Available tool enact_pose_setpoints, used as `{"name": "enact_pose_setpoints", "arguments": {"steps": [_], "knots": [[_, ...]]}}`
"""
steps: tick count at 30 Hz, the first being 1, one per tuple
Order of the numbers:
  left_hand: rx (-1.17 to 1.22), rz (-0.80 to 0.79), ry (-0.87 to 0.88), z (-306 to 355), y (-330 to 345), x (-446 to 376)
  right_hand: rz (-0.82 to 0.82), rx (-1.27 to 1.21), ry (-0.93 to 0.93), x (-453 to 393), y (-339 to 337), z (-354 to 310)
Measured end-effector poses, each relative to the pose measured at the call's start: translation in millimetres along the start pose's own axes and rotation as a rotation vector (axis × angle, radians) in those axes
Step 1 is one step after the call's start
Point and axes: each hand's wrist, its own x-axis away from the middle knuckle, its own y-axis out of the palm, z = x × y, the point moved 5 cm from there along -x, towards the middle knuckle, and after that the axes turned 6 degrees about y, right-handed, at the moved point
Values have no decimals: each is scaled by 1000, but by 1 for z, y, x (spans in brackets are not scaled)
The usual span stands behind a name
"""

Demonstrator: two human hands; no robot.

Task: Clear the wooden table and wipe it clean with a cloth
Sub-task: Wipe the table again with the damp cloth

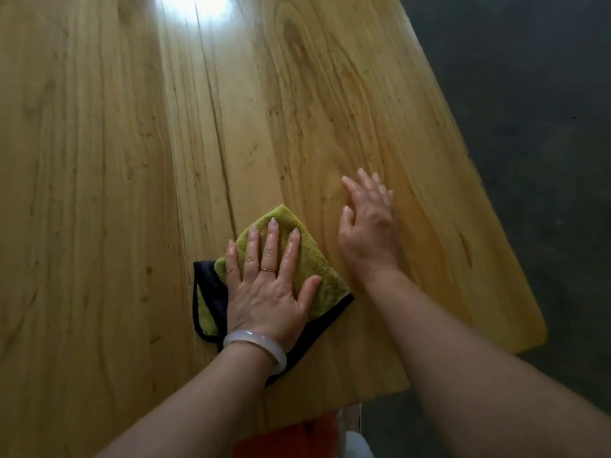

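A folded yellow-green cloth with a black edge (325, 276) lies on the wooden table (115, 176) near its front right part. My left hand (267, 285) presses flat on the cloth, fingers spread, with a pale bangle at the wrist. Just to the right of the cloth, my right hand (368, 226) rests on the bare wood, fingers apart and holding nothing. The cloth's near left corner is partly hidden under my left hand.
The table's right edge (489, 206) runs diagonally, with a rounded corner at the near right. Beyond it lies dark grey floor (545, 110). Bright glare (198, 4) falls on the far end. Something orange (284, 438) shows below the front edge.
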Motion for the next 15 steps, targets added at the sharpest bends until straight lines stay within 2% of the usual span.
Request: {"name": "enact_pose_setpoints", "arguments": {"steps": [2, 5, 8, 11, 15], "knots": [[-29, -10, 99, -4, 2, 3, -61, 120, 1, -10, 10, 6], [-60, -49, 240, -16, 6, 16, -66, 186, -14, -9, 14, 12], [-92, -63, 306, -45, 5, 27, -86, 271, -12, -9, 18, 11], [-110, -89, 233, -82, -2, 26, -106, 346, 3, -10, 22, 9], [-106, -53, -3, -118, -15, -7, -120, 408, 10, -9, 25, 10]]}}
